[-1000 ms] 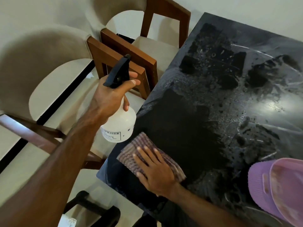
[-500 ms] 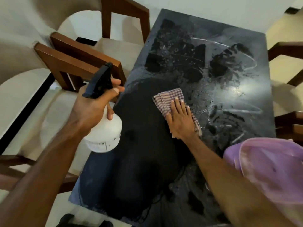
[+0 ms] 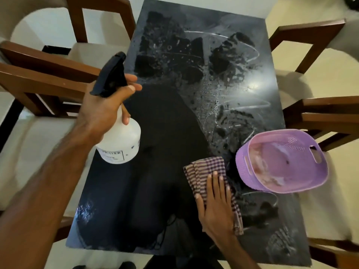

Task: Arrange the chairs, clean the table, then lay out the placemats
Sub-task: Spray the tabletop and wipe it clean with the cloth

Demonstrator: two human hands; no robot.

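Black table (image 3: 242, 78) is wet, streaked and spotted across its far half and right side; wooden chairs (image 3: 44, 74) with cream seats stand along both long edges on pale floor. Left hand (image 3: 103, 111) grips a white spray bottle (image 3: 121, 140) above the left edge. Right hand (image 3: 217, 206), fingers flat, presses a checked cloth (image 3: 204, 169) near the near right corner, just beside a purple basket (image 3: 252, 183) at the right edge.

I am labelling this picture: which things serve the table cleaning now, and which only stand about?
In use: spray bottle in left hand; checked cloth under right hand; wet table.
Standing about: purple basket; chairs.
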